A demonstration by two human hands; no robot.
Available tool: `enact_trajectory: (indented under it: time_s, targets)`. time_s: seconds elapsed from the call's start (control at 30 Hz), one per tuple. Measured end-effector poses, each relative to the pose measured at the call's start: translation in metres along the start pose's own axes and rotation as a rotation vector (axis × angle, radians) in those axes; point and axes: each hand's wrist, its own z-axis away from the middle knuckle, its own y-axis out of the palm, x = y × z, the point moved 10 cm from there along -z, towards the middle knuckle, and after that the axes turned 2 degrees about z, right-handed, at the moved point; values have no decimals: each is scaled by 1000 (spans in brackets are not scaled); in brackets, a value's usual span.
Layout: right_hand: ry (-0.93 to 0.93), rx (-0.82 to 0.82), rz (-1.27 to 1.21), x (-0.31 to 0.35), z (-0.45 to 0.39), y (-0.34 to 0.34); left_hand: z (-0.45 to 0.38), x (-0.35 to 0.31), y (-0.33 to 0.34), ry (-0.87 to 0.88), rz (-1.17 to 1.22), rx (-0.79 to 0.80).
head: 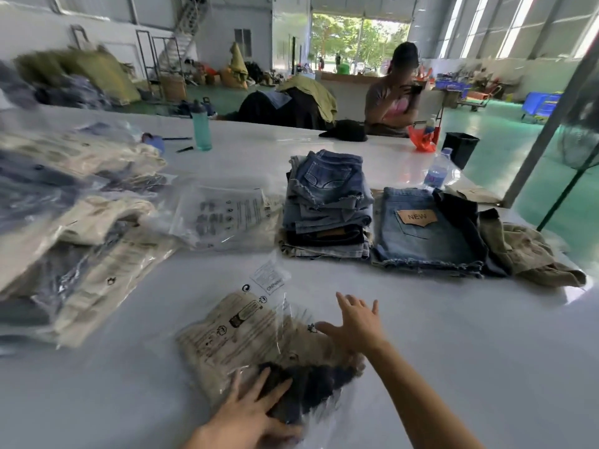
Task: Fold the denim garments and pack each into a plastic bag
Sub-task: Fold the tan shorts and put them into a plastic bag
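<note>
My left hand (249,413) lies flat with fingers spread on the plastic bag (259,345) near the worktop's (453,367) near edge, pressing the dark denim (311,384) inside it. My right hand (356,322) hangs open over the bag's right side, fingers straight, holding nothing. The bag's print is too blurred to read, save a mirrored "WARNING". Toward the right edge sits a stack of folded denim shorts (327,205), and just beside it flat denim shorts (424,234) whose leather patch reads "NEW". Packed bags (74,228) crowd the left edge.
</note>
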Motion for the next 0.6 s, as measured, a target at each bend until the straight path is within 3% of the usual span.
enact_trajectory:
  time_s: [0.07, 0.1, 0.13, 0.17, 0.23, 0.27, 0.3, 0.33, 0.4, 0.5, 0.6]
  targets:
    - [46, 143, -177, 6, 11, 23, -5, 21, 15, 90, 149, 89]
    - [55, 182, -266, 11, 22, 35, 1, 41, 21, 50, 236, 179]
    - [71, 208, -356, 15, 35, 48, 5, 60, 17, 3, 327, 167]
    - [87, 261, -455, 19, 53, 63, 9, 82, 8, -55, 465, 64]
    - [78, 445, -649, 30, 89, 91, 27, 135, -21, -256, 778, -299]
    - [64, 546, -729, 36, 104, 98, 39, 163, -29, -387, 819, -474]
    - [57, 606, -833, 39, 113, 100, 48, 185, -29, -528, 791, -551]
    - [89, 618, -983, 37, 115, 98, 50, 200, -22, -644, 782, -534]
    - [234, 527, -1250, 22, 108, 96, 40, 205, 0, -761, 830, -348]
    - [318, 541, -1463, 39, 112, 94, 20, 191, 11, -775, 893, -163]
    - [339, 474, -1482, 64, 113, 82, 2, 181, 8, -733, 930, -82]
